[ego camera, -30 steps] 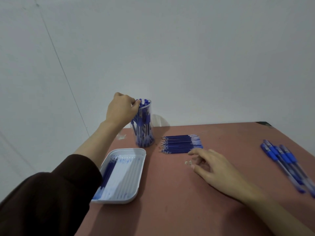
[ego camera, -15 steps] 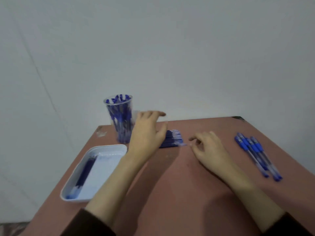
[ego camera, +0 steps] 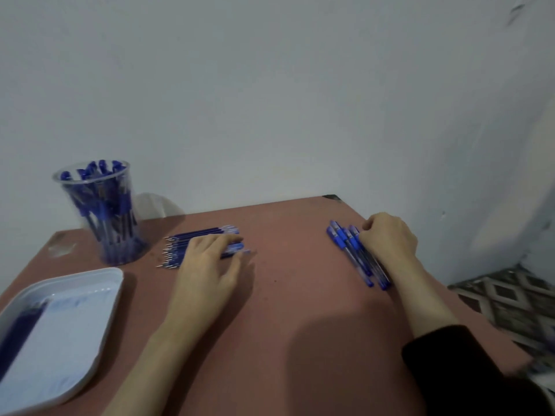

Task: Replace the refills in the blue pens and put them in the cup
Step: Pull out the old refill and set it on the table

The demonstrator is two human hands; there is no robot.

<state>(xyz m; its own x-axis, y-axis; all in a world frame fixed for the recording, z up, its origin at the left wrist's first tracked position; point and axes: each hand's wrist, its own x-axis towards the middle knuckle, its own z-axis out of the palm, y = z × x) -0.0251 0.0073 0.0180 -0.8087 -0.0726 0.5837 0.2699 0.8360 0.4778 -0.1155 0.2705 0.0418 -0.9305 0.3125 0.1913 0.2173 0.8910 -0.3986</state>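
Note:
A clear plastic cup (ego camera: 129,187) packed with blue pens stands at the table's back left. Beside it lies a row of blue refills (ego camera: 180,250), tips pointing left. My left hand (ego camera: 210,265) lies palm down over the right half of that row, fingers apart, fingertips at the refills' pale ends. A few blue pens (ego camera: 351,250) lie side by side at the right. My right hand (ego camera: 387,238) is curled down onto the right side of that group. Its fingertips are hidden, so any grip on a pen is hidden too.
A white tray (ego camera: 111,283) sits at the front left with dark blue refills (ego camera: 18,328) along its left side. The reddish table (ego camera: 300,310) meets a white wall at the back. Its right edge drops to a patterned floor (ego camera: 510,301).
My left hand left the cup and came down onto the refill row. My right hand moved right from the table's middle to the loose pens. The view swung right.

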